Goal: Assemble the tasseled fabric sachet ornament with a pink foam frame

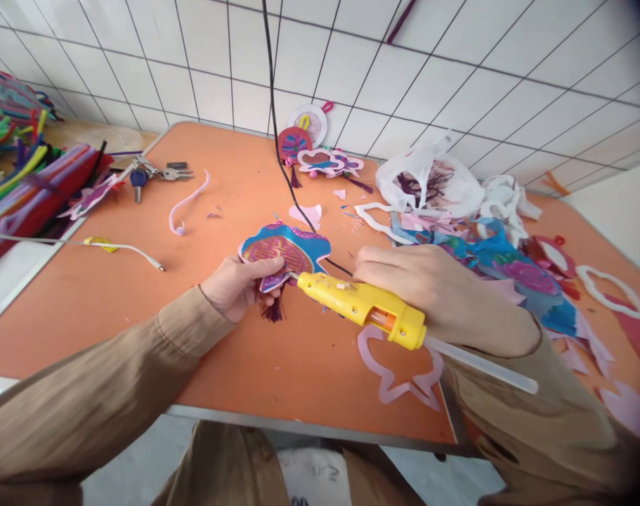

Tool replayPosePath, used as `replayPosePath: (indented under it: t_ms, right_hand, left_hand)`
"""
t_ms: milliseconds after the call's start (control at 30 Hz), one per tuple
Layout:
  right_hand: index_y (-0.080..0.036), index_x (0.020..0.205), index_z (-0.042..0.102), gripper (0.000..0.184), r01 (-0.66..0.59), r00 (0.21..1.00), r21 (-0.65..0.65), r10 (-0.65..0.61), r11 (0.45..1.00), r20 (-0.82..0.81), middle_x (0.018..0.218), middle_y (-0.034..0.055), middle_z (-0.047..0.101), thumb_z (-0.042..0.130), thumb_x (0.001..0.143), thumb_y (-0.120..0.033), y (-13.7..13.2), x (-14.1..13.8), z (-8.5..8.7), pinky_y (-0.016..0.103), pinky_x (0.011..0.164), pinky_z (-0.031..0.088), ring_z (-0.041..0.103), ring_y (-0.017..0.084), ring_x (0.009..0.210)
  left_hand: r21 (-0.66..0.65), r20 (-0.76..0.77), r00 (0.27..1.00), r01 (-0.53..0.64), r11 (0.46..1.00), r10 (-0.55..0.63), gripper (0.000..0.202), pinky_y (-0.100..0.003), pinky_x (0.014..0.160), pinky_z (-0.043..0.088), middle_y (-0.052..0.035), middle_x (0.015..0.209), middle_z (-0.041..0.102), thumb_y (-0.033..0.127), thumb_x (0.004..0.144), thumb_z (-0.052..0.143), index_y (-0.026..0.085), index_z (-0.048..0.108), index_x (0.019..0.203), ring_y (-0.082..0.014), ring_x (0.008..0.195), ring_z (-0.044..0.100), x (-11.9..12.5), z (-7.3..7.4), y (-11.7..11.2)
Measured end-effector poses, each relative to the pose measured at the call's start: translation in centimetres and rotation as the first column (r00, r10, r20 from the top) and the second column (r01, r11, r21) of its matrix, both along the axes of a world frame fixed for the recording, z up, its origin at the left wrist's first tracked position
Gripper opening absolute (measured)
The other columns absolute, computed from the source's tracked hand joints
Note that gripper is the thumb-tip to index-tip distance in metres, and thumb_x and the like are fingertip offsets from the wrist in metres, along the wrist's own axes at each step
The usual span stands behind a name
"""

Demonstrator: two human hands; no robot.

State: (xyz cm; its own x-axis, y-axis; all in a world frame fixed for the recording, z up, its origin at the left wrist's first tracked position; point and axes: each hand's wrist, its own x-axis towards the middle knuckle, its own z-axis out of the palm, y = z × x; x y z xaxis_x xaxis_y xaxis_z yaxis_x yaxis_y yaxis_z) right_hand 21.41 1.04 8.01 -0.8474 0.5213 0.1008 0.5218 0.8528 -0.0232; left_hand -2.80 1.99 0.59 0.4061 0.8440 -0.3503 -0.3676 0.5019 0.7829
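My left hand point(238, 284) pinches the lower edge of a blue and pink foam fan-shaped ornament point(288, 251), which has a dark purple tassel point(273, 309) hanging below it. My right hand point(435, 288) grips a yellow glue gun point(362, 303) with a clear glue stick point(482, 365) poking out of its back. The gun's nozzle touches the ornament's lower right edge. The gun's black cord point(277, 133) runs up over the orange table point(140, 295).
Scraps of pink, blue and white foam point(488, 253) and a plastic bag point(430, 179) pile at the right. Finished ornaments point(309, 140) lie at the back. Keys point(156, 172), a pink pipe cleaner point(185, 204), a white cable point(88, 244) and coloured pipe cleaners point(29, 183) are at the left.
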Motion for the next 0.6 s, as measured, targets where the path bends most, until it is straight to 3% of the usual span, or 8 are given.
replayPosePath:
  t_ms: [367,600]
  right_hand:
    - [-0.020,0.071,0.044,0.051,0.001,1.000,0.011,-0.001,1.000,-0.003,0.069,0.0005,0.045,0.022,0.098,-0.057,-0.14,0.01,-0.06,0.029,0.049,0.023,0.040,0.013,0.053]
    - [-0.019,0.072,0.047,0.051,0.002,1.000,0.017,-0.002,1.000,-0.008,0.070,0.0003,0.046,0.027,0.097,-0.058,-0.01,0.11,-0.09,0.029,0.049,0.023,0.042,0.013,0.053]
  left_hand:
    - [0.040,0.014,1.000,0.026,0.999,-0.026,0.028,-0.017,0.038,0.046,-0.0001,0.048,0.059,0.035,0.062,0.085,0.013,0.067,0.059,-0.0093,0.040,0.053,-0.06,0.02,-0.04]
    - [0.077,0.040,0.999,0.018,0.997,-0.021,0.025,-0.017,0.038,0.046,0.0007,0.049,0.058,0.029,0.057,0.087,0.012,0.069,0.062,-0.0080,0.042,0.050,0.14,0.16,-0.08]
